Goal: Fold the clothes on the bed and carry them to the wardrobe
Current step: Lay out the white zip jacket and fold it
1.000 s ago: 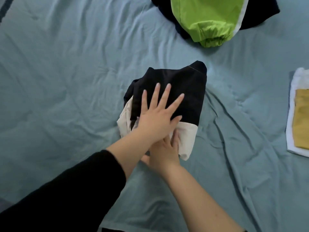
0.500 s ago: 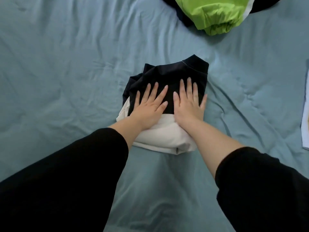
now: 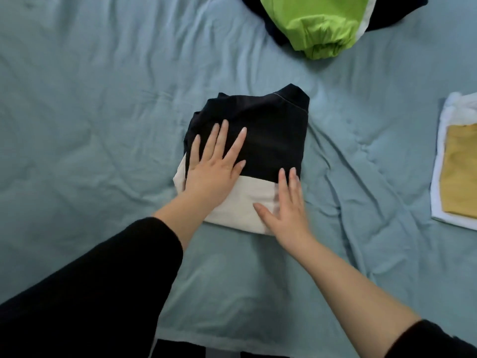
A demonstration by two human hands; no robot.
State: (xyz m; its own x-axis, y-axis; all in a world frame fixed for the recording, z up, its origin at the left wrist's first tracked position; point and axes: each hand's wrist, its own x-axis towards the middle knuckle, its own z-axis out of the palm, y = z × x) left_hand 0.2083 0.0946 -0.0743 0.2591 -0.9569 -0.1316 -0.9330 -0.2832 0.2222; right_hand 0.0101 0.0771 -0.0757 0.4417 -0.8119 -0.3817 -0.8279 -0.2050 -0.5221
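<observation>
Half a second ago both hands lay side by side on the dark upper half of the folded garment (image 3: 263,135); now the right hand (image 3: 286,208) has drawn back toward the person and to the right, so that it lies on the white band at the garment's near right corner, with only its fingertips reaching the dark cloth. The left hand (image 3: 214,171) has stayed on the garment's left side, its palm across the line where dark meets white. Both hands lie flat with straight, spread fingers, pressing on the cloth and gripping nothing; the right one is slightly blurred. The garment sits in a compact fold in the middle of the wrinkled blue sheet (image 3: 103,125), directly under both hands. Beyond it, well apart, lies a green and dark jacket (image 3: 322,27). A folded yellow cloth (image 3: 462,171) resting on a white one (image 3: 438,192) has come further into view at the right edge, well apart from the right hand.
</observation>
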